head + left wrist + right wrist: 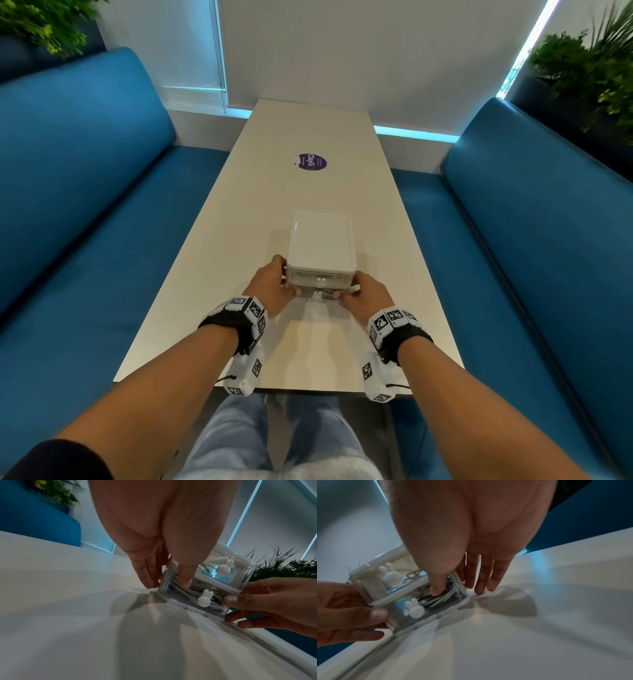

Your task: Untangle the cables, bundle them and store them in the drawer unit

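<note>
Gripping the drawer unit point(320, 251) on the surface point(239, 212) from both sides, left hand point(272, 289) and right hand point(370, 298), thumbs on the cable-filled lower drawer point(190, 599).

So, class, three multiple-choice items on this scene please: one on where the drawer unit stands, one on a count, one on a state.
1. Where does the drawer unit stand?
A. on the white table
B. on the blue bench
C. on the person's lap

2. How many rabbit-shaped knobs are on its front?
A. one
B. two
C. four

3. What lies in the lower drawer?
A. nothing
B. a plant
C. white cables

Answers: 1 A, the head view shows it on the tabletop between the left hand and right hand. 2 B, one upper knob and one lower knob. 3 C, cables show through the clear front.
</note>
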Action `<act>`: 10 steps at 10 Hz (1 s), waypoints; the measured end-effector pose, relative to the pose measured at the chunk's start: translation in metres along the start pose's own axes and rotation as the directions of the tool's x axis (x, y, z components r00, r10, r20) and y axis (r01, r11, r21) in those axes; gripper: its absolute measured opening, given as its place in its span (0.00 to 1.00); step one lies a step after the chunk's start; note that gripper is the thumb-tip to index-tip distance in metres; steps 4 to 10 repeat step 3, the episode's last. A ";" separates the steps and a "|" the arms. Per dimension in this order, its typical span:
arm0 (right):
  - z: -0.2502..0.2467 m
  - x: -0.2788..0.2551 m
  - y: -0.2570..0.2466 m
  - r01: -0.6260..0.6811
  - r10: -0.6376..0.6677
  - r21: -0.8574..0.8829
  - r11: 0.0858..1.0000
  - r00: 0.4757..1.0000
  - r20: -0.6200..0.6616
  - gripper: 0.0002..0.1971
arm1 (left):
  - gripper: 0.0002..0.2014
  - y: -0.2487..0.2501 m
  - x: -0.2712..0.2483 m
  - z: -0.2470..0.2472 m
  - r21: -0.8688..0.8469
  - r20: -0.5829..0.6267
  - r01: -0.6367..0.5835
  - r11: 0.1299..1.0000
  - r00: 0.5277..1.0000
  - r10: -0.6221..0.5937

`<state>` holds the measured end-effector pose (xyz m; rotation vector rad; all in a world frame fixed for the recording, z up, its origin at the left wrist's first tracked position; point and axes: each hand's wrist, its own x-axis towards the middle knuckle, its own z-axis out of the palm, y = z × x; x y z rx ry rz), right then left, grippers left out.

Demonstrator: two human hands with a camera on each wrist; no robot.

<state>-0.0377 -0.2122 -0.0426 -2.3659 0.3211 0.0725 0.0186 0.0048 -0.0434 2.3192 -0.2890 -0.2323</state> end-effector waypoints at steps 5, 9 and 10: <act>0.003 -0.038 -0.004 -0.033 0.033 0.012 0.999 0.999 0.038 0.30 | 0.19 -0.028 -0.047 -0.014 -0.030 0.052 0.111 0.993 0.993 -0.110; 0.003 -0.038 -0.004 -0.033 0.033 0.012 0.999 0.999 0.038 0.30 | 0.19 -0.028 -0.047 -0.014 -0.030 0.052 0.111 0.993 0.993 -0.110; 0.003 -0.038 -0.004 -0.033 0.033 0.012 0.999 0.999 0.038 0.30 | 0.19 -0.028 -0.047 -0.014 -0.030 0.052 0.111 0.993 0.993 -0.110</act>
